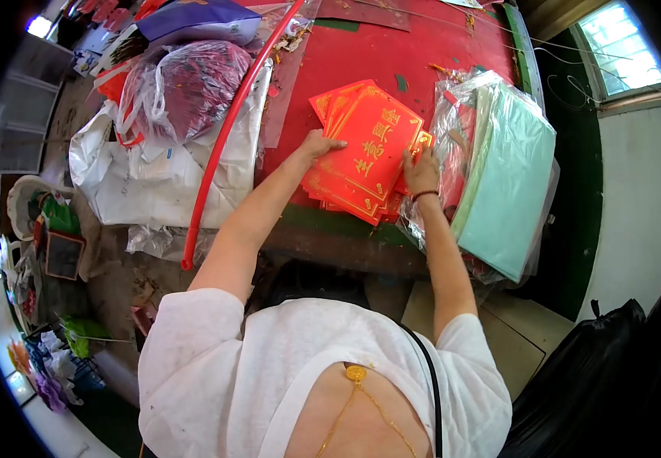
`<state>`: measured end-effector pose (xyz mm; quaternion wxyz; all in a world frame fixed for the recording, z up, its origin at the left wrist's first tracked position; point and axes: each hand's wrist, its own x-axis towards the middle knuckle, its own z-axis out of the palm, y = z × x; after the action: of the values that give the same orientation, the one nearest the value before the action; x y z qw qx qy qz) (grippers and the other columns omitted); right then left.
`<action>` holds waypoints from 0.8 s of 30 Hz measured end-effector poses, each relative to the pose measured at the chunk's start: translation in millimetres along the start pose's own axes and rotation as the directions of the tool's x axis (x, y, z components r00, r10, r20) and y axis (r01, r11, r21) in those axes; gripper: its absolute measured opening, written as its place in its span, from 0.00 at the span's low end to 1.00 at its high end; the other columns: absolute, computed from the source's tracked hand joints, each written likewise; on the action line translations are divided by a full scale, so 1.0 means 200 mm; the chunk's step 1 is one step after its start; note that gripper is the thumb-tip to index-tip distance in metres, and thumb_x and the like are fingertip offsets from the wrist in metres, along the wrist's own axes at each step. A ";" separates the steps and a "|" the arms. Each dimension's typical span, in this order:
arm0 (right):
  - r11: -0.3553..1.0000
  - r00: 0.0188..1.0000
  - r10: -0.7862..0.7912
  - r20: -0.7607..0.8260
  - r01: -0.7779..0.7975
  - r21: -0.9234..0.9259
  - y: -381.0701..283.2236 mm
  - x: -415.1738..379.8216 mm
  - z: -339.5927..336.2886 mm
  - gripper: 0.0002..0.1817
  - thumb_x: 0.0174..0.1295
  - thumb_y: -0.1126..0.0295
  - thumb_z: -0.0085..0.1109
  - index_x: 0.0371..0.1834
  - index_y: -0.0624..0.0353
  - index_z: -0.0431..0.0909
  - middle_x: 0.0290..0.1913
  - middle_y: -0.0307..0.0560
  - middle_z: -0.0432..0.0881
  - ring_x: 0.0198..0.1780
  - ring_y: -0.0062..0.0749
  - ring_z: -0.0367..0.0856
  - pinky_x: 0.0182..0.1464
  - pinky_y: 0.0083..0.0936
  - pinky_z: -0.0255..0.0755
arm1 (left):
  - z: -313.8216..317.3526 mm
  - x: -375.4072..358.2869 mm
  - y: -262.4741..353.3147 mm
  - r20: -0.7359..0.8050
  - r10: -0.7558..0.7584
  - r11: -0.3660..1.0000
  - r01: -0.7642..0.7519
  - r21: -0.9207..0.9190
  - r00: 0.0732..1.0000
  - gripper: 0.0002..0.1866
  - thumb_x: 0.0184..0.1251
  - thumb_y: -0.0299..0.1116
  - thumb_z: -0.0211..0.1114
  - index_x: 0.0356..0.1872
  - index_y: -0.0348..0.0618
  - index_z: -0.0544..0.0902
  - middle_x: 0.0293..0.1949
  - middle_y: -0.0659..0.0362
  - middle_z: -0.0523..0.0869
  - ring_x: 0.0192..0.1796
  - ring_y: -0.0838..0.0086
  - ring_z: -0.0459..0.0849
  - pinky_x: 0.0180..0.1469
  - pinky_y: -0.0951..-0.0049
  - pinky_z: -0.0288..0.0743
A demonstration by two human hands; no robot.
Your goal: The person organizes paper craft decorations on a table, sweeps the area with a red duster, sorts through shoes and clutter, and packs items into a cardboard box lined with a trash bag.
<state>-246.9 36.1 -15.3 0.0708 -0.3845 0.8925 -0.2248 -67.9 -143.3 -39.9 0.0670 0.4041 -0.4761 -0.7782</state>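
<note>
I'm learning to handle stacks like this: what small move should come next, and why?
Probably squaring up the red cards between the left hand and the right hand: the hands sit at opposite sides of the pile, and its edges stick out unevenly, fanned at the upper left.

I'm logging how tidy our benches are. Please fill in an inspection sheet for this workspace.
Surface: red tabletop, with small scraps on it.
Job's things: red cards with gold lettering, piled unevenly.
Clutter: filled clear bag and red tube at left; pale green sheets with clear plastic at right.
Hands: left hand has its thumb over the cards' left edge; right hand is at their right edge, its grip unclear.
Cables: thin wires near the window; nothing seen crossing the cards.
Surroundings: black bag at lower right.
</note>
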 end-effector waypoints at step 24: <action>0.841 0.975 -0.110 -0.192 0.194 0.505 -0.07 -0.19 -0.07 0.31 0.61 0.49 0.38 0.60 0.61 0.55 0.60 0.58 0.57 0.60 0.45 0.58 0.61 0.33 0.49 | -0.14 -0.60 0.23 0.114 0.600 0.569 -0.523 0.635 0.792 0.23 0.44 0.34 0.69 0.45 0.42 0.76 0.44 0.56 0.79 0.44 0.71 0.78 0.46 0.72 0.70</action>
<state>-215.8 59.0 2.8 0.0843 -0.4021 0.7678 -0.4917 19.0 -129.3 58.2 0.1967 0.2733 -0.8086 -0.4825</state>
